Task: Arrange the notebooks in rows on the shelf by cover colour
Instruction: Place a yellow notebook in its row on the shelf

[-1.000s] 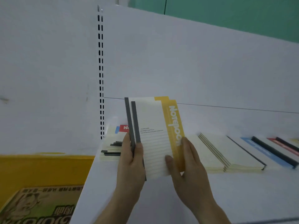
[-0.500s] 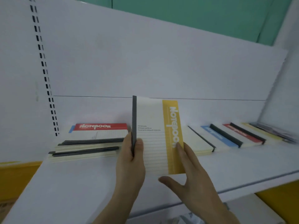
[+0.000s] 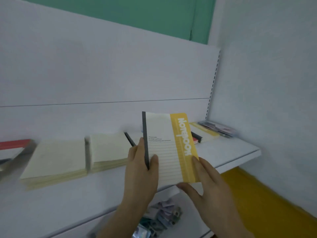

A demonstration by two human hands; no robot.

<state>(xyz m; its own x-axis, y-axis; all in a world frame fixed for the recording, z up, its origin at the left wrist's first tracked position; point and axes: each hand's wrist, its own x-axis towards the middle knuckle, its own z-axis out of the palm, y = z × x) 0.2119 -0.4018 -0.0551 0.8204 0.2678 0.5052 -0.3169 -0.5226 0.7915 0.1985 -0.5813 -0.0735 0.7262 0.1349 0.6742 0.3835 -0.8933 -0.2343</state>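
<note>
The yellow notebook (image 3: 169, 146) is held upright above the front of the shelf (image 3: 240, 150). Its dark spine is pinched by the left hand (image 3: 140, 170), thumb on the cover and fingers (image 3: 132, 152) curled behind. The right hand (image 3: 205, 182) is spread, with straight fingers touching the yellow edge and the thumb under the lower corner. Cream stacks (image 3: 72, 157) lie flat on the white shelf to the left, blurred, with a red notebook (image 3: 15, 144) at the far left. More notebooks (image 3: 204, 133) and a packet (image 3: 219, 128) lie at the right end by the wall. A white back panel (image 3: 103, 69) is seen behind, green wall (image 3: 137, 12) above, yellow floor (image 3: 257, 194) below right. Small packets (image 3: 163, 215) are seen on a lower level, too blurred to identify.
</note>
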